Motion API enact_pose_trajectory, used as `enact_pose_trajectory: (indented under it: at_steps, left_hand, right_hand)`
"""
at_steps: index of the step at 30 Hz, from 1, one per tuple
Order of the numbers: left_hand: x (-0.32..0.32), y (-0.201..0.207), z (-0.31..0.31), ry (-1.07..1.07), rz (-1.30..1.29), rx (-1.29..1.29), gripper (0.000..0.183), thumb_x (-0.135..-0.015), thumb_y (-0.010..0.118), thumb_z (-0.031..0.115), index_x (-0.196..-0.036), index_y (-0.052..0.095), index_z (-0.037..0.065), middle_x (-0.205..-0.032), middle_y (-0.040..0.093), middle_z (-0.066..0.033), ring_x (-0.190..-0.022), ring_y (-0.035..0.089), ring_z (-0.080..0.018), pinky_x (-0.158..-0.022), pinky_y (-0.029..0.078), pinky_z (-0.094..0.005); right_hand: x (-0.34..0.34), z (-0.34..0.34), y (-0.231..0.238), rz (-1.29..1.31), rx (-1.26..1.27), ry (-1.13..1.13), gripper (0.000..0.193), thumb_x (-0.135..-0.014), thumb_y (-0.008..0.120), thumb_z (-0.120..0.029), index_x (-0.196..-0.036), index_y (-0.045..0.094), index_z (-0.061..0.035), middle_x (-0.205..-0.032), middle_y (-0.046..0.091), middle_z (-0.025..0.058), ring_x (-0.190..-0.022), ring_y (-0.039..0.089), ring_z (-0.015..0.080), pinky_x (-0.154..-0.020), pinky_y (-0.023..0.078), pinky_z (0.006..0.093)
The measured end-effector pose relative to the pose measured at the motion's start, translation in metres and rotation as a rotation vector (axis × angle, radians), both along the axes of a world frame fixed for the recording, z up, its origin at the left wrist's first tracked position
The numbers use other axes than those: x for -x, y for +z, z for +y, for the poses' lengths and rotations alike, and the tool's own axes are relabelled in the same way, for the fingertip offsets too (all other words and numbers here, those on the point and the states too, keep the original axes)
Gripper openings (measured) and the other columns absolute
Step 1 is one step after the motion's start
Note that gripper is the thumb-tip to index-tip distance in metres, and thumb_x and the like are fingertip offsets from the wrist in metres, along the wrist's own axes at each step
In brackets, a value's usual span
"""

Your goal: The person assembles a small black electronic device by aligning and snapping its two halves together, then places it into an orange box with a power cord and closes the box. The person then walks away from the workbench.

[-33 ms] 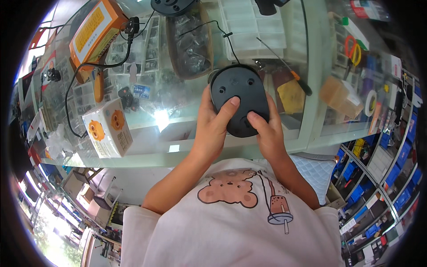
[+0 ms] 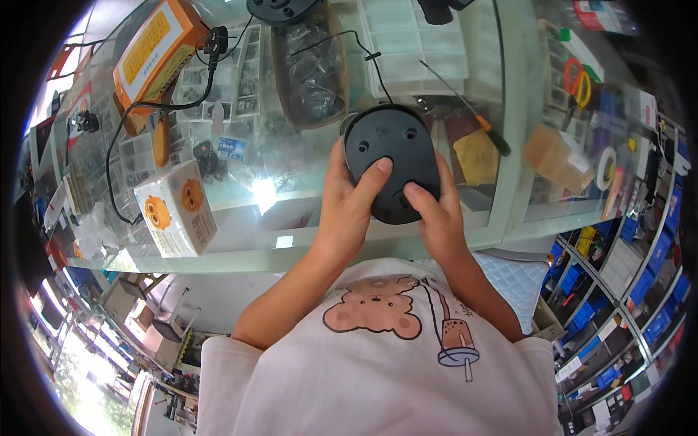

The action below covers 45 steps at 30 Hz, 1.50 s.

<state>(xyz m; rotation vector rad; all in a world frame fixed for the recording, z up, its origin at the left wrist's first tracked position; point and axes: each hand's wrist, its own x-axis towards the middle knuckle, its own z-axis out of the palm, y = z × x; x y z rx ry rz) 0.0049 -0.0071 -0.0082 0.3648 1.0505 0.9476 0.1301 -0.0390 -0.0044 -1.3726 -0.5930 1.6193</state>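
Hands [image 2: 350, 207] [image 2: 445, 218] cupping black device [image 2: 392, 138], thumbs [image 2: 374, 176] pressed on top

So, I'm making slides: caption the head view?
Left hand and right hand hold a black rounded device over a glass counter.

And there was the device [image 2: 392, 145], between left grip [image 2: 347, 203] and right grip [image 2: 442, 218], above the worktop [image 2: 247, 263]! Over left stood the tissue pack [image 2: 177, 211], a box [image 2: 156, 54] on its far side; right, the screwdriver [image 2: 494, 138], then a carton [image 2: 556, 158], scissors [image 2: 579, 86] beyond!
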Motion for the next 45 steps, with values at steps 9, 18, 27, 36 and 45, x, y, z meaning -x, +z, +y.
enact_pose_trajectory:
  at_steps: [9, 18, 27, 36, 45]
  left_hand:
    - [0.001, -0.002, 0.003, -0.028, 0.083, -0.056, 0.043, -0.087, 0.058, 0.012, -0.124, 0.041, -0.001, -0.114, 0.054, -0.013, -0.102, 0.056, -0.0189, -0.087, 0.046, -0.0306]
    - [0.009, -0.005, 0.002, 0.044, -0.216, 0.094, 0.052, -0.097, 0.038, 0.043, -0.13, 0.04, 0.004, -0.127, 0.049, -0.0107, -0.117, 0.049, -0.0226, -0.1, 0.039, -0.0374]
    - [0.012, -0.011, -0.01, 0.074, -0.334, 0.098, 0.061, -0.097, 0.027, 0.051, -0.136, 0.036, 0.005, -0.134, 0.044, -0.0118, -0.122, 0.046, -0.0248, -0.103, 0.038, -0.0402]
    - [0.021, -0.023, -0.032, 0.169, -0.495, -0.024, 0.047, -0.098, 0.037, 0.041, -0.131, 0.037, 0.008, -0.127, 0.048, -0.009, -0.118, 0.047, -0.0197, -0.099, 0.041, -0.035]
    - [0.029, -0.024, -0.04, 0.167, -0.322, -0.083, 0.044, -0.097, 0.04, 0.044, -0.124, 0.042, 0.009, -0.117, 0.053, -0.0058, -0.109, 0.052, -0.0147, -0.092, 0.043, -0.0316]
  right_hand:
    - [-0.001, 0.002, -0.004, 0.002, -0.013, 0.012, 0.059, -0.085, 0.056, -0.017, -0.135, 0.033, 0.0049, -0.127, 0.045, 0.0152, -0.116, 0.046, 0.0206, -0.098, 0.037, 0.0316]
    - [0.005, 0.006, 0.0, 0.011, -0.059, -0.069, 0.06, -0.085, 0.056, -0.012, -0.137, 0.031, 0.004, -0.128, 0.047, 0.0168, -0.116, 0.049, 0.0219, -0.098, 0.038, 0.0314]
    - [0.01, 0.001, 0.003, -0.962, -0.478, 0.276, 0.088, -0.069, 0.077, -0.023, -0.14, 0.03, -0.0019, -0.131, 0.041, 0.0199, -0.12, 0.045, 0.0351, -0.094, 0.043, 0.0406]
    - [0.026, -0.014, 0.008, -0.936, -0.545, 0.357, 0.089, -0.065, 0.073, -0.008, -0.141, 0.027, -0.0019, -0.139, 0.036, 0.0165, -0.126, 0.041, 0.0267, -0.103, 0.035, 0.0376]
    - [0.021, -0.025, 0.015, -0.403, -0.391, 0.204, 0.086, -0.065, 0.074, -0.011, -0.139, 0.031, 0.0001, -0.134, 0.041, 0.0145, -0.125, 0.041, 0.0235, -0.104, 0.032, 0.0349]
